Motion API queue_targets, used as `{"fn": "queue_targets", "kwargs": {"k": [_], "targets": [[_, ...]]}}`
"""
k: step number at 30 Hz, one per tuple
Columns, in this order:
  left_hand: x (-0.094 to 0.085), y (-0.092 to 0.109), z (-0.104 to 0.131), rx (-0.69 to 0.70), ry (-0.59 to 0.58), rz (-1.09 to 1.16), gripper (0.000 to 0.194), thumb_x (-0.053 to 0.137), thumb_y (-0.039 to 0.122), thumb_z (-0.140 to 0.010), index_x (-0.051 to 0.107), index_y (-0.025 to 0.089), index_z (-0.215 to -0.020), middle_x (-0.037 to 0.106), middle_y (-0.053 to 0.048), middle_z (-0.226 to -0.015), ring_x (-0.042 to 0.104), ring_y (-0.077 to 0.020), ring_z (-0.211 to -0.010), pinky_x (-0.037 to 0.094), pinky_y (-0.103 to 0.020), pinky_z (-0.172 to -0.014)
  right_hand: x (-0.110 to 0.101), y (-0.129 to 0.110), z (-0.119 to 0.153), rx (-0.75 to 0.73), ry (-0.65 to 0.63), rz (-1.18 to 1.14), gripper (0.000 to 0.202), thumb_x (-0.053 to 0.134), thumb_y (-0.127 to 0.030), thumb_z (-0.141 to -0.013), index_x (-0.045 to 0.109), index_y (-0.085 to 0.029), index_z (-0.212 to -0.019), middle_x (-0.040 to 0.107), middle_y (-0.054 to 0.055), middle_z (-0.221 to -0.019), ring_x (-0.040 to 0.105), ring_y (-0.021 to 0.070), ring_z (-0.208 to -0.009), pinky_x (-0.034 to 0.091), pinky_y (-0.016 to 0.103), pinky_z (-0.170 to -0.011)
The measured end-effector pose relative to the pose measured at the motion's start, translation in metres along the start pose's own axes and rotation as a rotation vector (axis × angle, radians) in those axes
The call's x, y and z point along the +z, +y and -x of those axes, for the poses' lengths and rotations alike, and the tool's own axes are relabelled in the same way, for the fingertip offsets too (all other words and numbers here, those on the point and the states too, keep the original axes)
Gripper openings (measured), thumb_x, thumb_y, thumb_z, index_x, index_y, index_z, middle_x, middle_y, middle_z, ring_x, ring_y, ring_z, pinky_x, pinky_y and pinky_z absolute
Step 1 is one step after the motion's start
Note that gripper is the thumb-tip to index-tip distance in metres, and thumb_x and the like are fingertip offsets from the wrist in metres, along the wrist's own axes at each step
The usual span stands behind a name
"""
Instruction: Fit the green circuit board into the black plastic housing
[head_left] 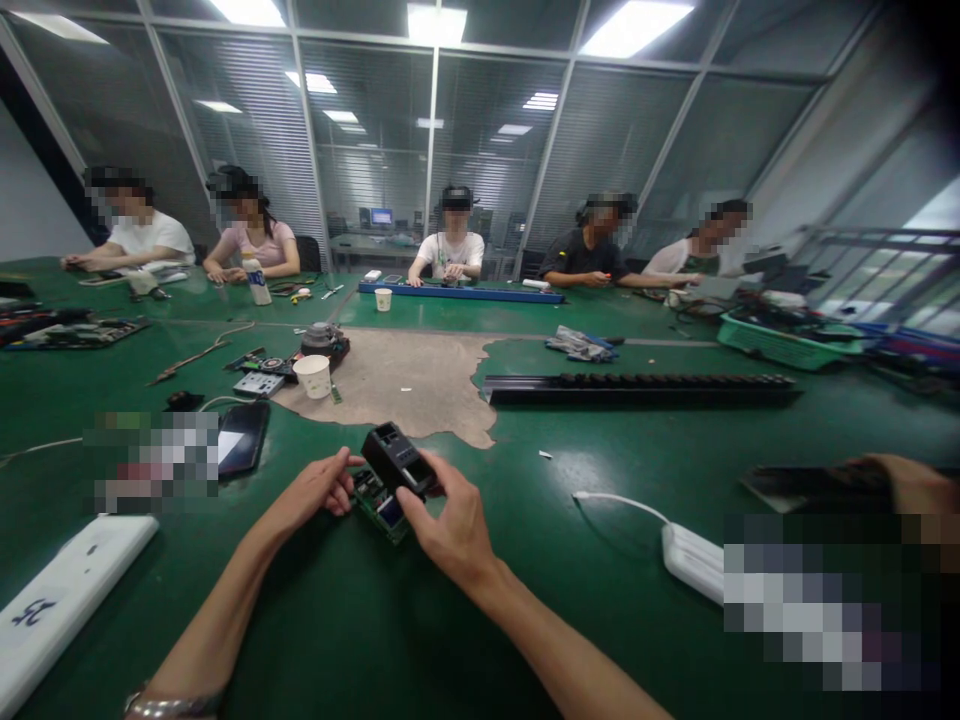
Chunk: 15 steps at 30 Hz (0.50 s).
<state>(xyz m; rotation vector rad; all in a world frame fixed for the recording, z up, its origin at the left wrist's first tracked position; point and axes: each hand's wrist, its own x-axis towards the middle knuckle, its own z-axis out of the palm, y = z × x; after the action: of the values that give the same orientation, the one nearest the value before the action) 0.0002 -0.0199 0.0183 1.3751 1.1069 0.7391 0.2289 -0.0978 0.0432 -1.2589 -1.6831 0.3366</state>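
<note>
My right hand (454,515) is closed around a black plastic housing (395,455) with small slots in its face, thumb on the near side. The housing is tilted above the table. Just under it is a green circuit board (379,505), partly hidden by the housing and my right thumb. To the left, my left hand (324,487) has its fingers loosely curled and apart beside the board's left edge. Nothing shows in that hand, and whether its fingertips touch the board I cannot tell.
A brown sheet (405,375) lies ahead on the green table, with a paper cup (313,376) on its left part. Beyond my right hand stretches a long black rail (641,390). A phone (244,438) and white power banks (690,560) lie around. Several people sit opposite.
</note>
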Motion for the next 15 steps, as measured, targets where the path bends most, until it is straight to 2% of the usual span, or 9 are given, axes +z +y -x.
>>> {"fn": "queue_targets", "kwargs": {"k": [3,9,11,15], "targets": [[-0.001,-0.002,-0.001,-0.007,0.005,0.007,0.065,0.042,0.067,-0.087,0.060,0.014,-0.121,0.059,-0.002,-0.076,0.060,-0.0129,-0.057,0.049,-0.026,-0.054,-0.005,0.017,-0.009,0.045,0.017,0.062,0.045,0.063,-0.027,-0.080,0.056,-0.020,-0.124,0.066,0.008,-0.106,0.063,0.0228,-0.092,0.051,0.037,-0.081],[0.001,0.004,0.002,-0.020,0.017,-0.025,0.065,0.042,0.066,-0.088,0.060,0.013,-0.121,0.057,-0.003,-0.080,0.060,-0.0131,-0.059,0.050,-0.026,-0.055,-0.005,0.044,-0.006,0.100,-0.106,0.216,0.042,0.065,-0.024,-0.077,0.057,-0.018,-0.118,0.067,0.008,-0.101,0.061,0.0244,-0.090,0.049,0.040,-0.084],[0.002,0.005,0.004,-0.019,0.019,-0.028,0.066,0.042,0.066,-0.088,0.060,0.013,-0.121,0.058,-0.003,-0.082,0.060,-0.0131,-0.059,0.050,-0.027,-0.055,-0.003,0.047,-0.001,0.072,-0.101,0.251,0.049,0.066,-0.024,-0.075,0.055,-0.016,-0.122,0.065,0.011,-0.108,0.059,0.0270,-0.097,0.047,0.044,-0.089],[0.001,0.004,0.002,-0.017,0.031,-0.031,0.066,0.041,0.067,-0.087,0.060,0.012,-0.121,0.058,-0.003,-0.082,0.060,-0.0130,-0.058,0.050,-0.027,-0.054,0.004,0.049,0.009,0.016,-0.011,0.235,0.064,0.067,-0.026,-0.074,0.047,-0.012,-0.133,0.057,0.016,-0.126,0.052,0.0313,-0.114,0.041,0.051,-0.100]]}}
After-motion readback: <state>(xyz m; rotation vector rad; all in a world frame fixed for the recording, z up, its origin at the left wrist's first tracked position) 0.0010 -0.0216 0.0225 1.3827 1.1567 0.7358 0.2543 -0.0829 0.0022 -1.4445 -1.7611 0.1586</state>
